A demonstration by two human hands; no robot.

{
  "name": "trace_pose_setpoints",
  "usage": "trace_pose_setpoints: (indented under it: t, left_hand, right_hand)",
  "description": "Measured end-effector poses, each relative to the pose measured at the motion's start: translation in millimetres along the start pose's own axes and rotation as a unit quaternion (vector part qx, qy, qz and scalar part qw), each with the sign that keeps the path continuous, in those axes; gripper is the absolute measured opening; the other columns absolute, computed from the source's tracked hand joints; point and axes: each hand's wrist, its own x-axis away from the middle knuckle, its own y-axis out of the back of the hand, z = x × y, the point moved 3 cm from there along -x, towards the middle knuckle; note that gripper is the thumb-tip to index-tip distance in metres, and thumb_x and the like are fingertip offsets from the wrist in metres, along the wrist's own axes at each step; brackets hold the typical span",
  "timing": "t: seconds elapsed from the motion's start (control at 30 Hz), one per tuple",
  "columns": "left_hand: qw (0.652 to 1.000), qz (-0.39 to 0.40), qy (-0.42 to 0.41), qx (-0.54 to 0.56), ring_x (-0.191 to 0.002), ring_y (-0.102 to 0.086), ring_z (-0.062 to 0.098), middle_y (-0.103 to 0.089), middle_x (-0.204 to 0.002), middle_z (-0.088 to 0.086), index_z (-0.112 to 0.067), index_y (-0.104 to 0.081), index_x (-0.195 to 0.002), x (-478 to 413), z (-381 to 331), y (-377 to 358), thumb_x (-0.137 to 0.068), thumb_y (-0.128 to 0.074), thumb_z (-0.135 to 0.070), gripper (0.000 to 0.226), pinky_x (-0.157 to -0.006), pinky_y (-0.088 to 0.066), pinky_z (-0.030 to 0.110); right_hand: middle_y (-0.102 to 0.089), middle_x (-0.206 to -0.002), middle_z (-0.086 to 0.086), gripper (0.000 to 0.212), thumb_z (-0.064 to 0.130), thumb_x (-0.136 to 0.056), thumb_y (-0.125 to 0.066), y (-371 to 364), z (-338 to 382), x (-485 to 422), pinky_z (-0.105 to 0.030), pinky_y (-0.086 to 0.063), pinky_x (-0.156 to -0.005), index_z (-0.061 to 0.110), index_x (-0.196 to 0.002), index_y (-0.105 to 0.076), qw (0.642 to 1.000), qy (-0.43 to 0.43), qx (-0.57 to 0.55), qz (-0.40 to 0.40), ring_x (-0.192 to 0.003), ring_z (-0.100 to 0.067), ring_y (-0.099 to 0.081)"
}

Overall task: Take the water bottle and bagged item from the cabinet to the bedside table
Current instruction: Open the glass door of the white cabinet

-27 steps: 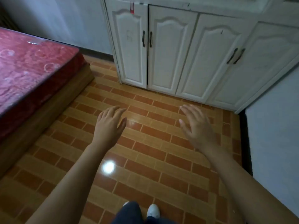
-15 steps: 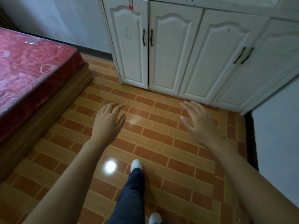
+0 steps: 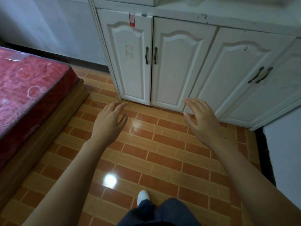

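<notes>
A white cabinet [image 3: 175,66] with several closed panelled doors stands ahead against the wall. Dark handles [image 3: 151,55] sit at the meeting edge of the left pair of doors. My left hand [image 3: 110,121] hovers over the tiled floor in front of the left doors, fingers apart and holding nothing. My right hand [image 3: 201,121] is raised a little further right, near the bottom of the doors, also spread and holding nothing. No water bottle, bagged item or bedside table is in view.
A bed with a red patterned mattress [image 3: 27,88] on a wooden base fills the left side. A second pair of door handles [image 3: 260,77] is at the right. A white wall [image 3: 285,160] juts out at the right. Orange brick-pattern floor [image 3: 146,152] lies between.
I have stepped closer to the cabinet, which now looms larger and lower in view. Both hands stay spread in front of me, nearer the doors.
</notes>
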Motion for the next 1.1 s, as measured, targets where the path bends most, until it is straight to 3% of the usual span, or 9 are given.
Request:
trace_pose_setpoints:
  t: [0.33,0.7,1.1]
  left_hand:
    - [1.0,-0.003,0.015,0.011,-0.116,-0.048,0.028,-0.055,-0.125,0.012,-0.011,-0.049,-0.127,-111,37,-18,-0.09,-0.05,-0.023,0.039,-0.089,-0.042,0.038]
    - [0.996,-0.049,0.067,0.036,-0.119,-0.046,0.026,-0.052,-0.129,0.01,-0.014,-0.048,-0.128,-278,44,-26,-0.092,-0.048,-0.024,0.038,-0.091,-0.041,0.037]
    - [0.996,-0.055,0.061,0.017,-0.119,-0.048,0.028,-0.051,-0.131,0.011,-0.014,-0.047,-0.129,-404,73,-35,-0.092,-0.046,-0.028,0.04,-0.091,-0.044,0.042]
  right_hand:
    - [-0.055,-0.129,-0.012,0.052,0.037,-0.09,-0.03,-23,-34,-121,-0.044,-0.033,-0.104,0.008,-0.128,-0.049,1.0,-0.001,-0.015,-0.008,-0.123,-0.029,-0.045]
    - [-0.054,-0.13,-0.012,0.054,0.038,-0.089,-0.028,-34,-107,-296,-0.029,-0.023,-0.103,0.007,-0.129,-0.048,0.999,0.033,-0.024,0.004,-0.123,-0.025,-0.043]
    - [-0.053,-0.131,-0.011,0.055,0.039,-0.089,-0.029,-63,-126,-428,-0.034,-0.028,-0.102,0.007,-0.13,-0.047,0.997,0.062,-0.024,0.024,-0.123,-0.025,-0.043]
